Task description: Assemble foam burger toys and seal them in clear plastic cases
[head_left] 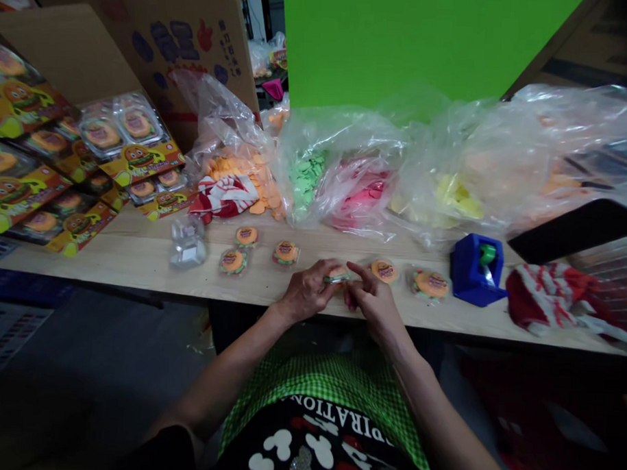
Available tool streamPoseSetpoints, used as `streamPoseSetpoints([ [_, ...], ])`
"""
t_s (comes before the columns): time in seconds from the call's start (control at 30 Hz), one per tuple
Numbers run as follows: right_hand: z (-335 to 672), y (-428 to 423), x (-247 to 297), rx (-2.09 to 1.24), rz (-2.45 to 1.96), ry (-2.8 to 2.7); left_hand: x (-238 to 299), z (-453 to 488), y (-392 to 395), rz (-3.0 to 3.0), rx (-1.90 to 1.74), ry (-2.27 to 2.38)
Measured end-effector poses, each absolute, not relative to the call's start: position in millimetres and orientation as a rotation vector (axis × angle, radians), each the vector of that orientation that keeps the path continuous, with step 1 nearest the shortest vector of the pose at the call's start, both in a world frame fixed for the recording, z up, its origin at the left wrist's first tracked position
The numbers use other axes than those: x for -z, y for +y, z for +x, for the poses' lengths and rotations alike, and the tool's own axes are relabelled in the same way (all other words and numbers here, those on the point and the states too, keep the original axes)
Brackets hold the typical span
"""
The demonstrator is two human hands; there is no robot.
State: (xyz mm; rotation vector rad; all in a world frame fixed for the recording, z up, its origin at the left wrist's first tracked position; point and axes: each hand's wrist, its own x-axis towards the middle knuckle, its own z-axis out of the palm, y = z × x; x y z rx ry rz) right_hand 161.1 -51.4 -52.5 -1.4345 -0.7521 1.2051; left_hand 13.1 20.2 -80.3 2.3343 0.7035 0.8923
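Near the table's front edge, my left hand [307, 289] grips a small burger-shaped piece in clear plastic packaging [336, 273], with fingers and thumb closed around its left side. My right hand [370, 292] meets the same pack from the right. Its index finger stretches along the upper edge, while the other fingers are curled below; their exact contact is partly hidden. One burger pack [383, 270] lies just beyond my right hand, and another burger pack [430, 283] sits farther right. To the left are several more, among them a burger pack [285, 252] and a burger pack [233, 261].
Clear empty shells [188, 248] stand at left beside stacked display boxes [141, 157]. Plastic bags of orange pieces [266, 185], green pieces [306, 180], pink pieces [366, 192] and yellow pieces [459, 199] line the back. A blue tape dispenser [466, 271] and red-white cloth [542, 298] lie right.
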Motion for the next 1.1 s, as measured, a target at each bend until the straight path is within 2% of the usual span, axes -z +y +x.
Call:
streamPoseSetpoints([
  [0.23, 157, -61, 34, -1.187, -1.274, -0.879, 83, 16, 20, 2.22, -0.89, 0.8],
  [0.53, 160, -47, 67, -1.076, -1.545, -0.824, 81, 10, 20, 2.357, -0.881, 0.648],
  [0.9, 161, -46, 68, -1.131, -1.506, -0.802, 83, 9, 26, 2.392, -0.844, 0.617],
  [1.1, 171, -41, 71, -1.203, -1.726, -0.915, 84, 5, 32, 2.331, -0.914, 0.527],
])
